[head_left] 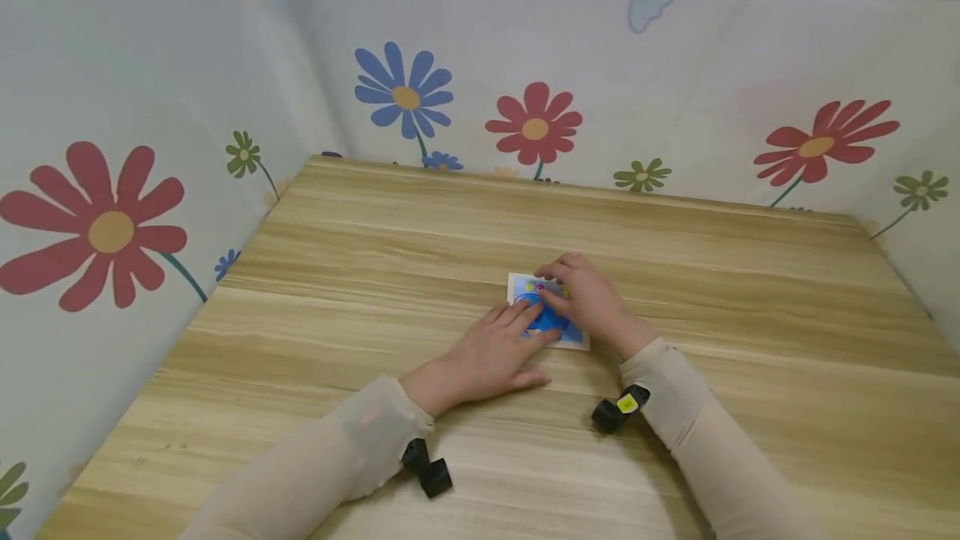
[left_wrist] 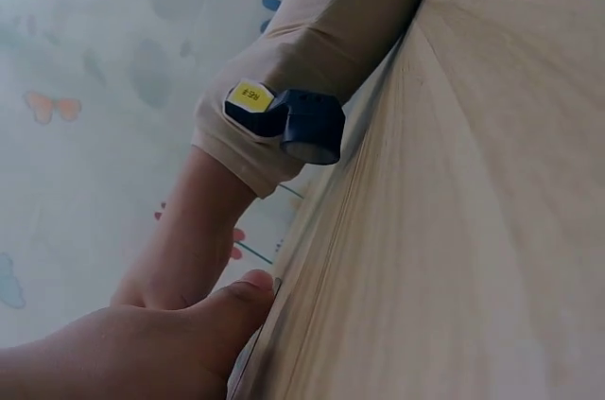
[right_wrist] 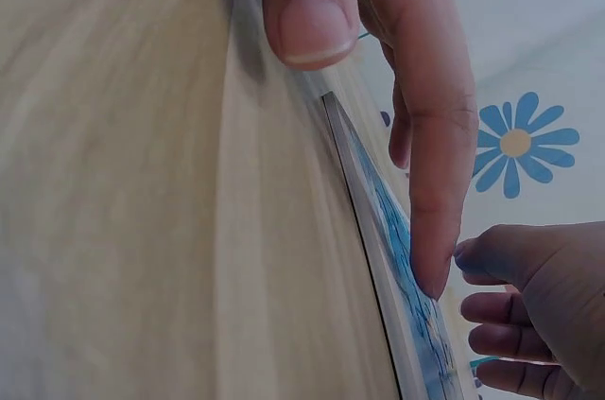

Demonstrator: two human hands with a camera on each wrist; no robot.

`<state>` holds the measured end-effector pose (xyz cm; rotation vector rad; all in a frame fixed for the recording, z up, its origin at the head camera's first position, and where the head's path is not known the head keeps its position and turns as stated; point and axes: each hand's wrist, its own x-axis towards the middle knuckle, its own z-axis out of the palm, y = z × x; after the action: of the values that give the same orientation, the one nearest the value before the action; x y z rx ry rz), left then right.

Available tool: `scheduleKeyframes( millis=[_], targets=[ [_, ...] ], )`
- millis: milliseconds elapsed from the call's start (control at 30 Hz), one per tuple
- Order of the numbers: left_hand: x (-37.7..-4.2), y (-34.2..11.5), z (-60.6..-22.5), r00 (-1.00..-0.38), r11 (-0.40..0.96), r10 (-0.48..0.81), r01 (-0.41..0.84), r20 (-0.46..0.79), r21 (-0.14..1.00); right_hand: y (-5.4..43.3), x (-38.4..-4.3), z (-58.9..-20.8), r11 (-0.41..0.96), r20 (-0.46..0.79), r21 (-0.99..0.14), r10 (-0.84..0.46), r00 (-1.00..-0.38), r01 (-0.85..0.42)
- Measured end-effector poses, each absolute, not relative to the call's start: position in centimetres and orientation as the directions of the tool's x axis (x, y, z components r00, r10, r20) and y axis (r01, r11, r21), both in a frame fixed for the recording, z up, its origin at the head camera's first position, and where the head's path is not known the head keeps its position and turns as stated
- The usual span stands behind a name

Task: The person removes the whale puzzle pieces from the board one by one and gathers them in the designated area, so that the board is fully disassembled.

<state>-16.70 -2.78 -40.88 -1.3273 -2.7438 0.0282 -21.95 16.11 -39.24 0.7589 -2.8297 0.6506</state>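
A small flat board (head_left: 575, 337) with a white border and a blue picture lies on the wooden table, partly covered by both hands. My left hand (head_left: 480, 357) spreads its fingers over the board's near left part, its thumb off to the near side. From the right, my right hand (head_left: 596, 307) reaches over the far part, thumb and fingers bent loosely above the picture. In the right wrist view, the left hand's index fingertip (right_wrist: 430, 277) comes down on the blue face, close to the right hand (right_wrist: 548, 305). The left wrist view shows the left thumb at the board's edge.
Wood-grained table (head_left: 360, 240) surrounds the board. Behind and to the left hangs a white curtain (head_left: 465, 7) printed with flowers and a butterfly. Black wrist cameras sit at the left cuff (head_left: 427, 469) and the right cuff (head_left: 618, 411).
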Motion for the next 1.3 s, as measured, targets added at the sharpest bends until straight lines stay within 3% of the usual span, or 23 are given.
scheduleKeyframes(
  millis=[533,1300],
  targets=[
    [-16.4,-2.7,-41.1,-0.613,0.614,0.789,0.787,0.042,-0.049,15.2,-22.5,-39.3,0.789,0.227,-0.344,-0.457,-0.86,-0.509],
    [-16.2,-2.8,-41.0,-0.63,0.63,0.776,0.776,0.021,-0.008,14.5,-22.6,-39.4,0.782,0.187,-0.432,-0.409,-0.893,-0.448]
  ],
)
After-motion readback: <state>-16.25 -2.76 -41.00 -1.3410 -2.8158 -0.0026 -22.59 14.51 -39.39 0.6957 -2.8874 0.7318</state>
